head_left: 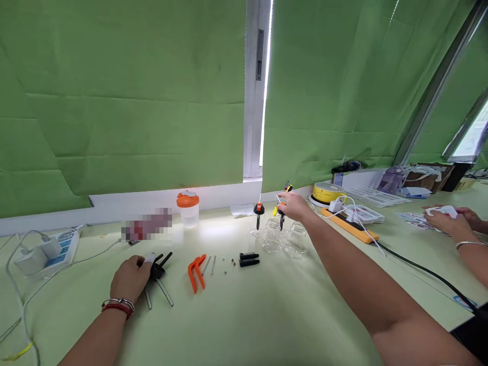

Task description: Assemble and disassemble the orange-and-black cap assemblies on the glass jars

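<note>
My left hand (131, 277) is at the left of the table, its fingers closed round a small white piece. That piece meets a black part (157, 270) with two prongs and two metal rods (164, 292). My right hand (295, 206) reaches across to the glass jars (272, 239), fingers bent at a thin pale shaft (278, 198) on a black-and-orange tool. A similar tool (259, 209) stands upright just left of it. Between my hands lie two orange curved handles (196, 272), two metal pins (213, 265), several tiny hardware pieces (233, 262) and two black parts (249, 259), one showing a spring.
An orange-lidded cup (188, 209) stands at the back, near a blurred phone-like item (148, 226). White power strip (57, 254) with cables sits left, orange power strip (351, 226) right. Beyond are a yellow disc spindle (327, 193) and another person's hands (450, 218) holding something white.
</note>
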`<state>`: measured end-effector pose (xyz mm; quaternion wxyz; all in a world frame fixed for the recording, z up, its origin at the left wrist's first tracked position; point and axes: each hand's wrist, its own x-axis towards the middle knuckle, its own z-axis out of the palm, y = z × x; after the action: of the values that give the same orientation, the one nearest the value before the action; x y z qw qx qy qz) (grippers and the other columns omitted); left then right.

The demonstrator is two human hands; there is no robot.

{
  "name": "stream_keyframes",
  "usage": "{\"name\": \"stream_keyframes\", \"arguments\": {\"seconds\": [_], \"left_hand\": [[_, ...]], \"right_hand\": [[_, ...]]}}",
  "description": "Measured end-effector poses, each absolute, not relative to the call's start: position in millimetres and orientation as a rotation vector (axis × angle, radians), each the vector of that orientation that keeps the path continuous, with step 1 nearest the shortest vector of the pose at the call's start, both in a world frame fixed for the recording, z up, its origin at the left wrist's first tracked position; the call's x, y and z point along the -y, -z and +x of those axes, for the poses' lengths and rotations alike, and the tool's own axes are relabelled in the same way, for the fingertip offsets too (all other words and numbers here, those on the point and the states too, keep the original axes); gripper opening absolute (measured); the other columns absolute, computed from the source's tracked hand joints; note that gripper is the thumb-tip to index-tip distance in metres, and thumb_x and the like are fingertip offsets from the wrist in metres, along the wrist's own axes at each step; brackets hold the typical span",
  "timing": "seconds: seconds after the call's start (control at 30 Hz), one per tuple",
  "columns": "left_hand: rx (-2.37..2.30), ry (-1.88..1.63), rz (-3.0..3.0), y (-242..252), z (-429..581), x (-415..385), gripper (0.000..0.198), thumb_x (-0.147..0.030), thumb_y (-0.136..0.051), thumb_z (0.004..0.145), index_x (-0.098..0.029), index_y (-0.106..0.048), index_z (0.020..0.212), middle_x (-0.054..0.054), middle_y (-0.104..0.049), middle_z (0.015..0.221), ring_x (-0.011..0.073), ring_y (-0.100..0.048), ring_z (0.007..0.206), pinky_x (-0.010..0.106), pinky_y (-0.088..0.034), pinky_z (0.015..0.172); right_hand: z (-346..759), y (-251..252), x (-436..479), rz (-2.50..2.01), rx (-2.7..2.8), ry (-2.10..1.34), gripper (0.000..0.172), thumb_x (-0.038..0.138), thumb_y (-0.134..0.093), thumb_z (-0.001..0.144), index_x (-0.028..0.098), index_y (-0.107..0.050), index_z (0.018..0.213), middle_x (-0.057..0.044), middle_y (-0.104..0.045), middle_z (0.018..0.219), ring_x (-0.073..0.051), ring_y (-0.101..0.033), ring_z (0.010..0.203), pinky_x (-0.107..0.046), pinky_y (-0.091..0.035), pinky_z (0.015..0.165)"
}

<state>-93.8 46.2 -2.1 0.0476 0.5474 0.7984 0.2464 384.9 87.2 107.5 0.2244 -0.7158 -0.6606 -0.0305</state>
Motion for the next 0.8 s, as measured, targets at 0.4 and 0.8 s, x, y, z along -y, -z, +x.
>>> {"name": "stream_keyframes", "arguments": {"seconds": [0.4, 0.8], "left_hand": [[-2.475, -1.244, 2.279, -15.9, -51.9, -19.3, 0.036, -0.039, -0.039, 0.08, -0.016, -0.052, 0.104, 0.013, -0.054, 0.118, 0.0299, -0.046, 0.11, 0.043, -0.028, 0.094], [-1.388, -1.383, 2.708, -24.7, 17.7, 38.8, 0.043, -0.021, -0.05, 0.08, -0.021, -0.038, 0.121, 0.013, -0.053, 0.118, 0.0255, -0.046, 0.114, 0.04, -0.038, 0.095]], "right_hand": [[389.2, -111.2, -104.1, -2.109, 1.88, 0.049, 0.028, 0.016, -0.059, 0.074, 0.018, -0.061, 0.102, -0.01, -0.06, 0.093, -0.018, -0.055, 0.076, -0.026, -0.037, 0.063], [289.8, -161.6, 43.6, -1.448, 1.91, 0.244, 0.031, 0.031, -0.051, 0.079, 0.022, -0.056, 0.108, -0.006, -0.056, 0.084, -0.019, -0.05, 0.073, -0.028, -0.034, 0.066]]}}
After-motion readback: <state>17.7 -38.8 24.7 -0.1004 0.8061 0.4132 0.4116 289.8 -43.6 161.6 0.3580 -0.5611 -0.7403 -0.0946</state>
